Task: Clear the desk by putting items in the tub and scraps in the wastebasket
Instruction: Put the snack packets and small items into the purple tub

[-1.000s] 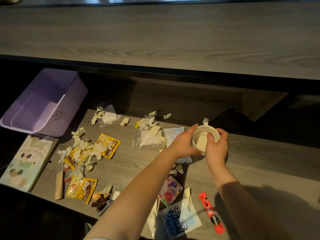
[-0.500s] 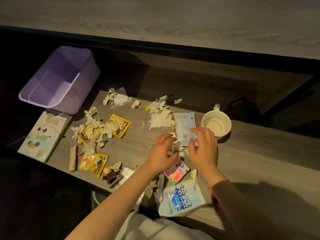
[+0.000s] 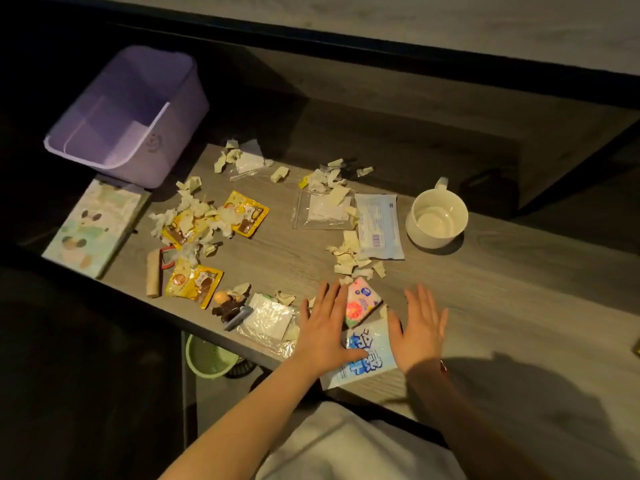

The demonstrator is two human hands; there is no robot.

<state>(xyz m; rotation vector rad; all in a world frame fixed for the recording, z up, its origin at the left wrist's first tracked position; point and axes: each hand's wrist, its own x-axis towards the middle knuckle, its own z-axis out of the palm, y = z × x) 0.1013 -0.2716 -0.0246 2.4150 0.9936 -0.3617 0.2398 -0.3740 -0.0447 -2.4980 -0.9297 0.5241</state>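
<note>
My left hand [image 3: 323, 327] lies flat and open at the desk's near edge, fingers spread, its thumb side on a blue-and-white pouch [image 3: 363, 362]. My right hand [image 3: 420, 329] is flat and open just right of that pouch. Between them sits a pink floral tissue pack [image 3: 360, 303]. Torn paper scraps [image 3: 353, 258] lie beyond my hands, with more scraps [image 3: 194, 216] on the left. The purple tub [image 3: 138, 119] stands tilted at the far left. A green wastebasket [image 3: 207, 358] sits below the desk edge.
A white mug [image 3: 436, 218] stands at the right. Yellow snack packets [image 3: 246, 213], a wet-wipe pack [image 3: 379, 225], clear bags [image 3: 320, 211], a small figurine [image 3: 230, 304], a foil sachet [image 3: 268, 318] and a picture book [image 3: 93, 226] lie about the desk [image 3: 502, 289].
Both hands let go of the mug, which now stands on the desk. They drew back toward me and now lie flat near the desk's front edge.
</note>
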